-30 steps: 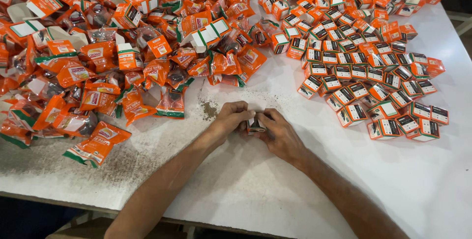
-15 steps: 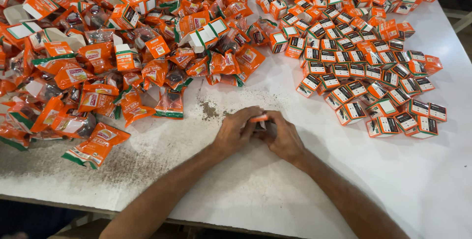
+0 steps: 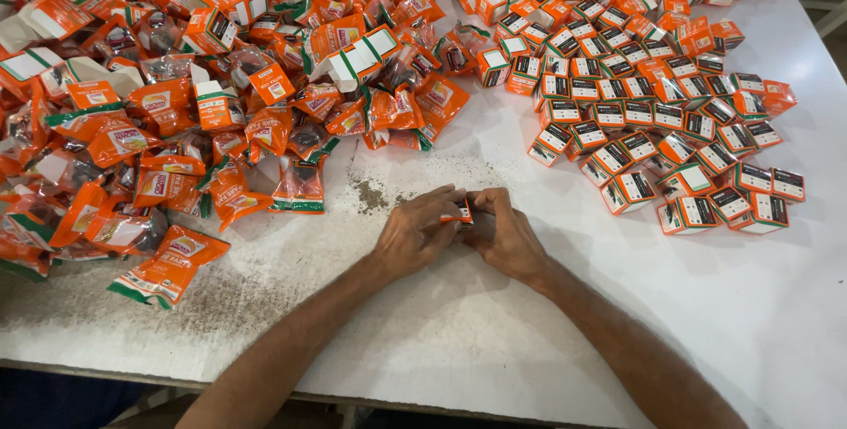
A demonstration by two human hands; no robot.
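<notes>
Both my hands rest on the white table (image 3: pixel 459 341) near its middle. My left hand (image 3: pixel 416 235) and my right hand (image 3: pixel 505 233) are closed together around one small orange carton (image 3: pixel 457 213), of which only a sliver shows between the fingers. Left of my hands lies a heap of orange plastic pouches (image 3: pixel 168 173). To the right stand several closed small orange boxes (image 3: pixel 670 120) packed side by side.
Open flat cartons (image 3: pixel 353 49) are mixed into the pile at the back left. Dark crumbs (image 3: pixel 375 192) are scattered on the table just beyond my hands. The table's front edge (image 3: pixel 265 389) runs below my forearms.
My hands stay in the same spot; the fingers have closed more tightly over the small carton, so less of it shows than before.
</notes>
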